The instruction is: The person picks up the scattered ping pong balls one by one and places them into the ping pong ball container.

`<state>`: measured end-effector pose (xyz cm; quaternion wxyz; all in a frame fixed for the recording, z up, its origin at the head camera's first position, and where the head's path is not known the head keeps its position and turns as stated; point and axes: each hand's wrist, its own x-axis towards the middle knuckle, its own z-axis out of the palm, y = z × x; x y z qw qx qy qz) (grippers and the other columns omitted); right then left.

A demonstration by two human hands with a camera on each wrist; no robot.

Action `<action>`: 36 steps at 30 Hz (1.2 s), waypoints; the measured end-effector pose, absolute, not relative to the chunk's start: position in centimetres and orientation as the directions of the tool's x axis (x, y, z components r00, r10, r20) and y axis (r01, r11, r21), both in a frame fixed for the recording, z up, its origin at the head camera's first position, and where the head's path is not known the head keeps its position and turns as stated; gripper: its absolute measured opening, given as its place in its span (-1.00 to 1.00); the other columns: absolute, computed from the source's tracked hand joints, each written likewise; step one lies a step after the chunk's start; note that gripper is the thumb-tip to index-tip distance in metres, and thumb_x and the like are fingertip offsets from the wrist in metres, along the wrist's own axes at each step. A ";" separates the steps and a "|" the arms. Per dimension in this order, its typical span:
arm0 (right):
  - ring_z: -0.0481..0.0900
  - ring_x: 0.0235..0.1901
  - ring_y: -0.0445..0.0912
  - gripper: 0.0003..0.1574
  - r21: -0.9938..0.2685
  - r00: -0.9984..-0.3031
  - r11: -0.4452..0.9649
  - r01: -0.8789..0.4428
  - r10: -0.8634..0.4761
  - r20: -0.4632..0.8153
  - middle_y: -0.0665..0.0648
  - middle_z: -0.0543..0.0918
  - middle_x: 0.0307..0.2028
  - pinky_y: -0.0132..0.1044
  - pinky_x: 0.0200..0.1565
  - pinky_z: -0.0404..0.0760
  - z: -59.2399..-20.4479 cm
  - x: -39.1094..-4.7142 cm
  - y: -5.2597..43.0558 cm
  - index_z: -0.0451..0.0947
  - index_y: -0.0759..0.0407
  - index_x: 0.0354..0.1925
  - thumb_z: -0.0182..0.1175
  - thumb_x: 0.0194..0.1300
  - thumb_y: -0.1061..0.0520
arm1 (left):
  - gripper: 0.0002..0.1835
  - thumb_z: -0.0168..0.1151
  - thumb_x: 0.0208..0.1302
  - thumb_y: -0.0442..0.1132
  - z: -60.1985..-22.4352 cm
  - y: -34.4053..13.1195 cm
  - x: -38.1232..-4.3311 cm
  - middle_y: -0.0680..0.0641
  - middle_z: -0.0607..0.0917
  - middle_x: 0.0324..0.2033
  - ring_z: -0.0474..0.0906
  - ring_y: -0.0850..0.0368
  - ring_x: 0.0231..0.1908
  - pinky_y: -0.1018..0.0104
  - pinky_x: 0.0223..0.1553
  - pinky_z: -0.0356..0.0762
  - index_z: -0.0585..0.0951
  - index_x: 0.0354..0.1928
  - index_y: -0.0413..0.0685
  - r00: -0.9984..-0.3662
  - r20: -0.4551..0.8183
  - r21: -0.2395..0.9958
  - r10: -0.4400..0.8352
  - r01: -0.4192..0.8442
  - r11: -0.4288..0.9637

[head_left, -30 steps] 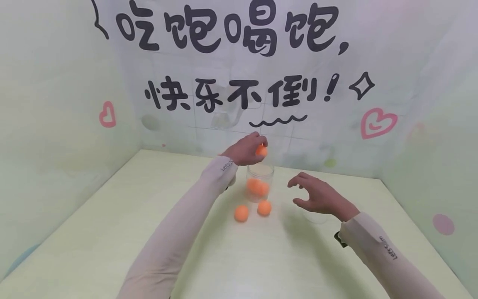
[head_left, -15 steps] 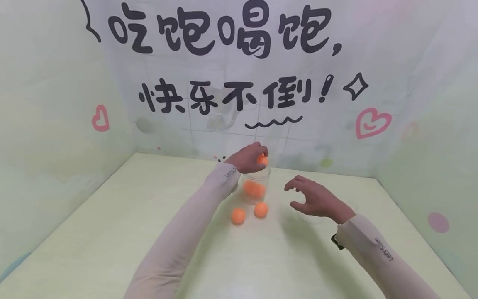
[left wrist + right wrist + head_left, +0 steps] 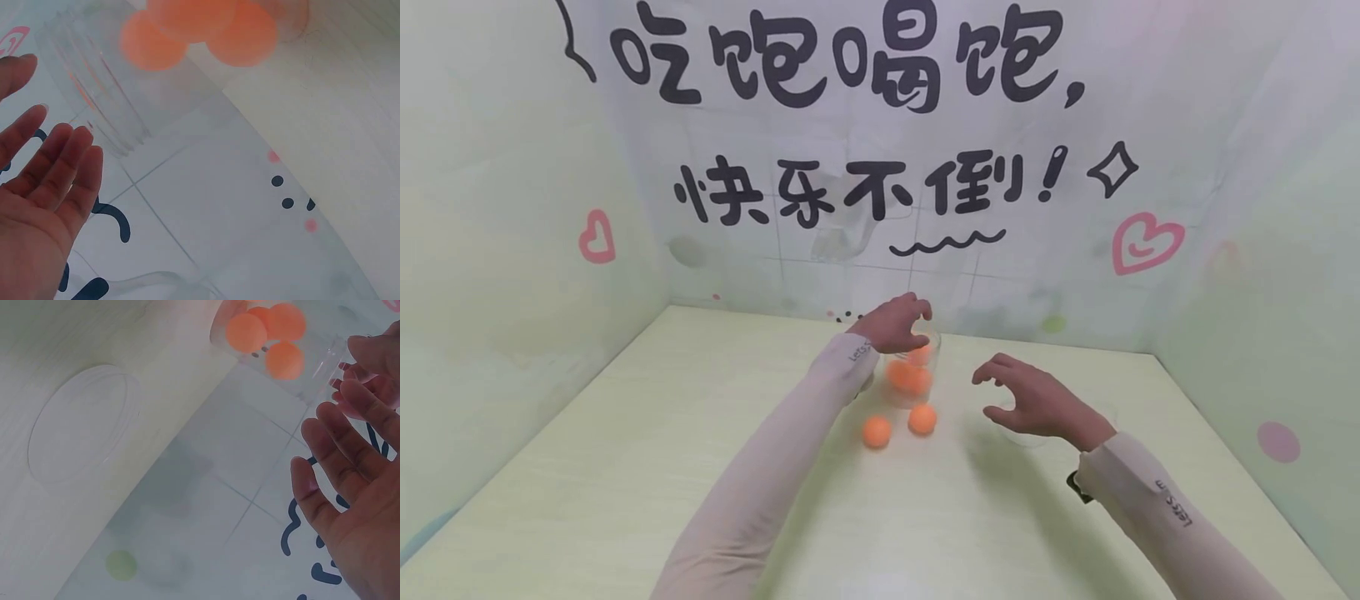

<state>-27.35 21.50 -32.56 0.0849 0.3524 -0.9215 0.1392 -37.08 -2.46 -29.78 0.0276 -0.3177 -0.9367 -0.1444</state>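
A clear screw-neck jar (image 3: pixel 936 358) stands upright near the back of the table, with several orange balls (image 3: pixel 899 374) inside. One ball (image 3: pixel 921 354) is inside the upper part of the jar, above the others. My left hand (image 3: pixel 891 323) hovers over the jar's mouth, fingers apart and holding nothing. In the left wrist view its fingers (image 3: pixel 81 181) are relaxed near the threaded neck (image 3: pixel 94 81). My right hand (image 3: pixel 1037 396) hangs in the air right of the jar, fingers loosely bent around nothing. Below it lies a clear round lid (image 3: pixel 84 425).
Two loose orange balls, a left one (image 3: pixel 876 432) and a right one (image 3: pixel 922 419), rest on the pale table (image 3: pixel 880 517) in front of the jar. Printed cloth walls (image 3: pixel 820 275) enclose the table at the back and both sides.
My left hand came down toward the jar's mouth and let go of an orange ball, which dropped into the jar. My right hand has stayed nearly still.
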 end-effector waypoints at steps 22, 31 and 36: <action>0.58 -0.16 -0.01 -0.61 -0.207 -0.750 0.723 -0.660 -0.614 0.245 0.07 0.56 -0.11 -0.08 -0.11 0.58 -31.6 -28.8 19.7 0.51 0.14 -0.04 0.28 0.12 0.18 | -0.65 0.17 0.22 -0.19 -29.0 -5.2 -34.9 -0.15 0.54 -0.12 0.43 0.04 -0.27 0.21 -0.13 0.46 0.51 0.03 -0.16 -0.789 0.200 0.288 0.581 0.614 0.735; 0.58 -0.15 0.01 -0.59 -0.220 -0.745 0.713 -0.666 -0.619 0.249 0.09 0.56 -0.09 -0.06 -0.08 0.57 -31.6 -29.3 18.8 0.51 0.17 -0.03 0.28 0.11 0.18 | -0.65 0.15 0.23 -0.22 -29.4 -6.2 -33.9 -0.18 0.54 -0.13 0.42 0.06 -0.34 0.25 -0.20 0.44 0.50 0.04 -0.18 -0.785 0.201 0.312 0.586 0.618 0.721; 0.58 -0.15 0.00 -0.60 -0.213 -0.734 0.703 -0.678 -0.630 0.254 0.08 0.56 -0.10 -0.08 -0.09 0.57 -31.8 -28.9 18.3 0.52 0.16 -0.04 0.28 0.11 0.18 | -0.65 0.15 0.23 -0.23 -30.1 -6.8 -33.8 -0.18 0.55 -0.12 0.43 0.06 -0.34 0.25 -0.19 0.44 0.51 0.05 -0.18 -0.785 0.200 0.292 0.586 0.619 0.729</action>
